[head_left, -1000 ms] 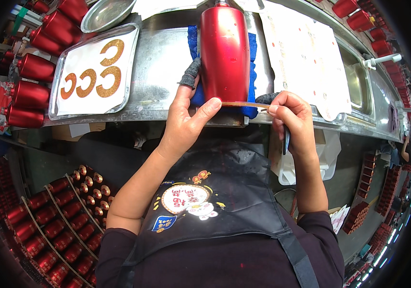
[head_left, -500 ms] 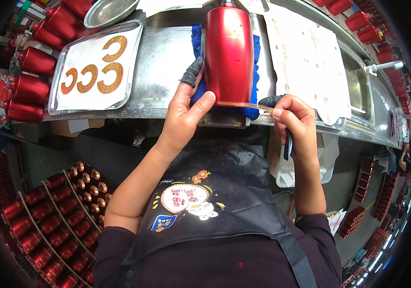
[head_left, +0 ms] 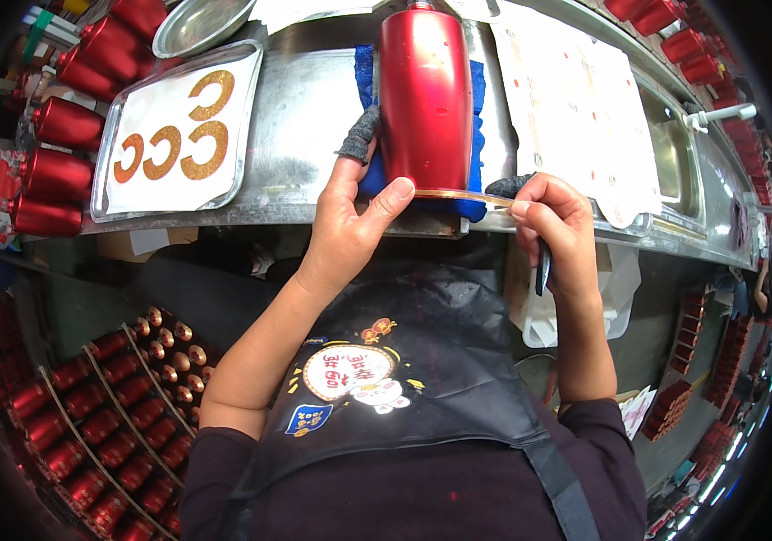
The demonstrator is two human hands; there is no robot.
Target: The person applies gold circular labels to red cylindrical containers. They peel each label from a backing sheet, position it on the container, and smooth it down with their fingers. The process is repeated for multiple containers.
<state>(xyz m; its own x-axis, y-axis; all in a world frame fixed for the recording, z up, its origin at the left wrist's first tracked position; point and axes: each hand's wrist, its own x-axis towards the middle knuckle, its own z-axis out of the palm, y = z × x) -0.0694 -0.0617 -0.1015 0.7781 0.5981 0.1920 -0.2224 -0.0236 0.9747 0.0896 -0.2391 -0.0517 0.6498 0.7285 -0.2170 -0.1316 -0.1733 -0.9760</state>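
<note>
At the front edge of the worktop [head_left: 305, 117], I see the red bottle [head_left: 426, 99] lying on its side over a blue cloth [head_left: 478, 135], its neck pointing away and its broad end nearest the person. From my remote seat I read the left hand's [head_left: 347, 212] grip as closed against that near end, the thumb pressing at the rim where a thin strip [head_left: 467, 195] begins, the fingers running up along the bottle's left flank; a dark wrap [head_left: 358, 135] covers a fingertip there. The strip crosses the bottle's near end and reaches out to the right, where the right hand [head_left: 559, 216] has a narrow grip on it, its free end pinched between thumb and finger. Below that palm a slim dark tool [head_left: 543, 269] pokes out (most of it is hidden from me, so I can't tell what kind it is). To the left I have a clear-rimmed tray [head_left: 250, 126] with four gold curved pieces [head_left: 222, 151] on a white sheet, a metal bowl [head_left: 201, 27] just beyond it, and more red bottles [head_left: 68, 124] along the outer side. To the right, a large printed sheet [head_left: 575, 99] lies flat beside a sink [head_left: 675, 171].
</note>
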